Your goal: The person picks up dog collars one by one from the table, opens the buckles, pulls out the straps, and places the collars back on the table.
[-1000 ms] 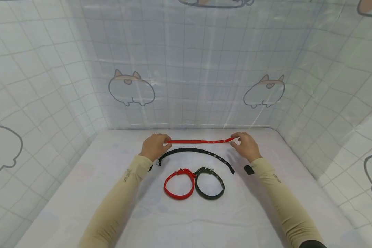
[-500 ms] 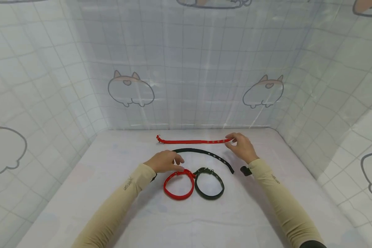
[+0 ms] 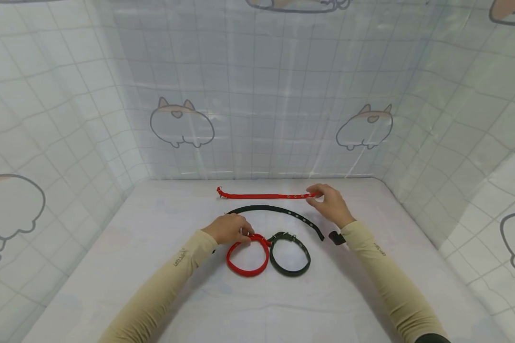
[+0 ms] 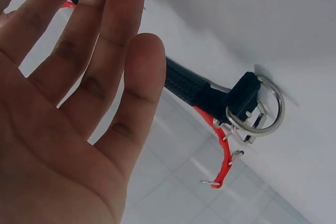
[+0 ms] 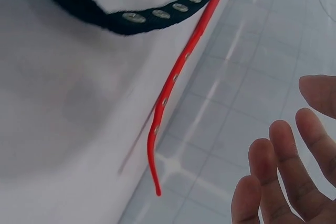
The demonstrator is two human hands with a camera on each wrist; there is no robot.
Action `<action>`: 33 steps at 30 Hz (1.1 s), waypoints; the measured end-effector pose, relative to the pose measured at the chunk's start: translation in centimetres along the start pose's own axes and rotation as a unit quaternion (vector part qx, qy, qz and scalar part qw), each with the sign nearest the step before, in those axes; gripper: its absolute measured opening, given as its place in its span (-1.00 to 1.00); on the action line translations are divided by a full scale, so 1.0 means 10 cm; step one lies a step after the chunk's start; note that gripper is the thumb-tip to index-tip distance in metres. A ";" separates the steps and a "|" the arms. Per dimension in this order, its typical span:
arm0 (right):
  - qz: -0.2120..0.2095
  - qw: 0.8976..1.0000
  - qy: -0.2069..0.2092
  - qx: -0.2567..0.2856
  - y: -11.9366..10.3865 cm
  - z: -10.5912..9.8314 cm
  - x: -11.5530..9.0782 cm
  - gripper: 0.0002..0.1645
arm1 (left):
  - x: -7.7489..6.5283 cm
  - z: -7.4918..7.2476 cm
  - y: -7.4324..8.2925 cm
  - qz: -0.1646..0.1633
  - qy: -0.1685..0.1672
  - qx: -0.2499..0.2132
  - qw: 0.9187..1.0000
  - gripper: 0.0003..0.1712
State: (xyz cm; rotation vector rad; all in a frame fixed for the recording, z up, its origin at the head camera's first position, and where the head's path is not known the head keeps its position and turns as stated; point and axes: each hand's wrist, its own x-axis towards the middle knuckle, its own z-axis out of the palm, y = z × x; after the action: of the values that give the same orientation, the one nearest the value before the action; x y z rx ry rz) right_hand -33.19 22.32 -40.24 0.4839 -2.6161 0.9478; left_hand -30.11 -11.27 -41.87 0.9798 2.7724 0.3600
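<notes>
Two dog collars, one red [image 3: 247,273] and one dark green [image 3: 291,273], lie as buckled loops side by side in the head view. My left hand [image 3: 228,229] is at the red loop's buckle end, with its fingers fairly straight in the left wrist view. Behind the loops a dark green collar [image 3: 262,207] lies unbuckled in an arc, its ring and buckle [image 4: 252,111] past my left fingers. Farthest back stretches a straight red collar [image 3: 257,196]. My right hand [image 3: 331,205] hovers by its holed end [image 5: 153,156]; the right wrist view shows spread fingers apart from it.
A white sheet [image 3: 257,312] covers the table. Behind it rises a wall curtain [image 3: 274,119] with a grid and cartoon animal drawings, and similar gridded sheets [image 3: 463,157] stand on both sides.
My left hand has let go of the straight red collar's buckle end and come down to the red loop. My right hand has released the other end and shifted slightly left.
</notes>
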 end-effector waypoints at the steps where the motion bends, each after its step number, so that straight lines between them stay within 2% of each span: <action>1: -0.002 1.000 0.000 0.003 -0.02 0.00 0.00 -0.64 | 0.00 0.00 0.00 0.002 0.003 0.002 1.000 -0.75; 7: -0.019 1.000 -0.007 0.010 -0.12 0.02 0.00 -0.65 | 0.03 -0.02 -0.01 0.003 0.041 0.008 0.999 -0.82; 11: -0.035 0.999 -0.014 0.023 -0.22 0.01 0.01 -0.68 | 0.04 -0.11 0.01 -0.002 0.086 -0.019 0.996 -0.79; 17: -0.065 0.996 -0.033 0.043 -0.36 0.03 -0.01 -0.68 | 0.05 -0.24 0.05 0.024 0.154 -0.069 0.985 -0.75; 22: -0.075 0.995 -0.053 0.046 -0.48 0.06 -0.04 -0.63 | 0.06 -0.30 0.11 0.040 0.203 -0.088 0.974 -0.76; 28: -0.084 0.991 -0.081 0.071 -0.62 0.11 -0.06 -0.69 | 0.07 -0.35 0.20 0.043 0.236 -0.104 0.965 -0.78; 33: -0.095 0.986 -0.094 0.098 -0.70 0.12 -0.07 -0.65 | 0.09 -0.40 0.29 0.055 0.258 -0.115 0.958 -0.75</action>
State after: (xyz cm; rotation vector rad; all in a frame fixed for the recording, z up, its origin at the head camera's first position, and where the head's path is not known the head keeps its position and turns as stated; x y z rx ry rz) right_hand -29.84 16.63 -37.55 0.8974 -2.5895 1.1507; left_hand -30.10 -9.20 -37.30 1.1107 3.0196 1.0685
